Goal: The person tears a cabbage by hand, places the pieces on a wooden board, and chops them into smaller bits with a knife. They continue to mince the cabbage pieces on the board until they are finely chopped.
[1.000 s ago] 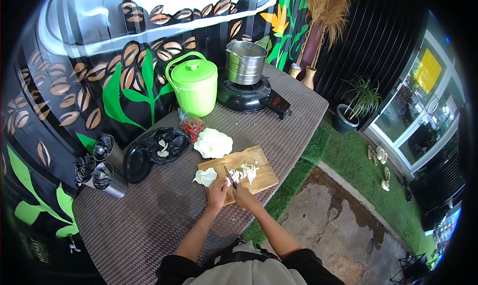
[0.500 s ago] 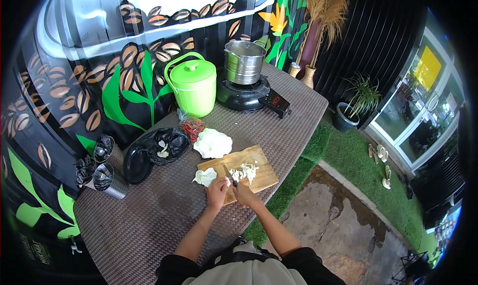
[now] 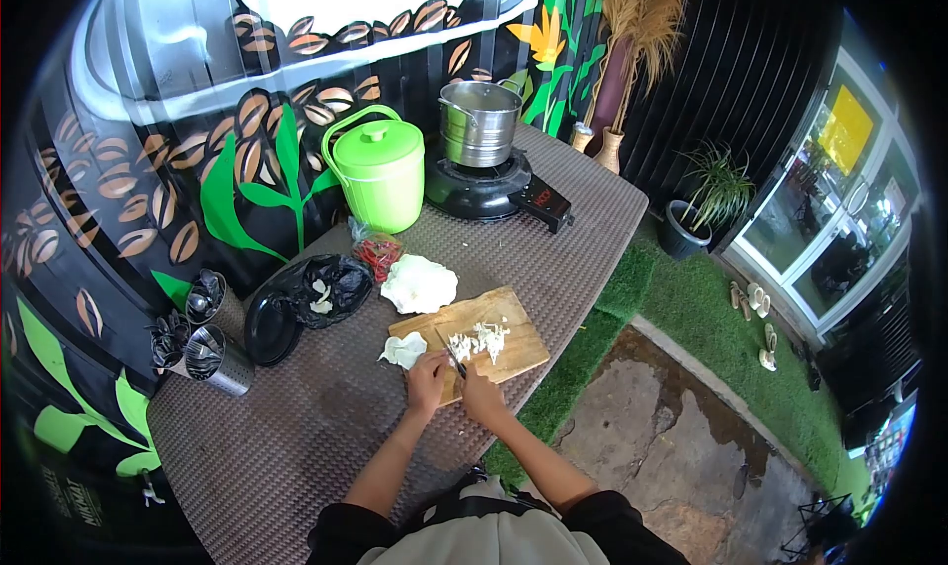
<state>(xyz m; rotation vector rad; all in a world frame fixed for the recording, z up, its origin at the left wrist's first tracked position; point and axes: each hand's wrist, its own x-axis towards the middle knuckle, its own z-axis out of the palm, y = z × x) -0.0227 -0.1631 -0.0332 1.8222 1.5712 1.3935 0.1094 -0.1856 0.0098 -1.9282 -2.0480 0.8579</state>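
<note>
On the wooden cutting board (image 3: 521, 356), my right hand (image 3: 482, 399) is closed round the handle of a knife (image 3: 453, 356). The narrow blade points away from me, its edge beside the fingers of my left hand (image 3: 427, 381). That hand is closed at the board's near left part; whatever is in its fingertips is too small to make out. Chopped white pieces (image 3: 488, 339), apparently cabbage, lie right of the blade. A pale leaf (image 3: 403, 350) rests at the board's left edge, just beyond my left hand. Behind the board sits a larger pale leafy piece (image 3: 419, 284).
A black plastic bag (image 3: 336, 281) and a bag of red chillies (image 3: 377, 256) lie behind. Further back stand a lidded green bucket (image 3: 379, 175) and a steel pot (image 3: 478, 125) on a portable stove (image 3: 484, 192). Metal cutlery holders (image 3: 219, 365) stand left on the woven-patterned table (image 3: 286, 446).
The knife and both hands have shifted slightly on the board. The pale bit seen at my left fingertips earlier is now hard to see. The whole view has moved a little.
</note>
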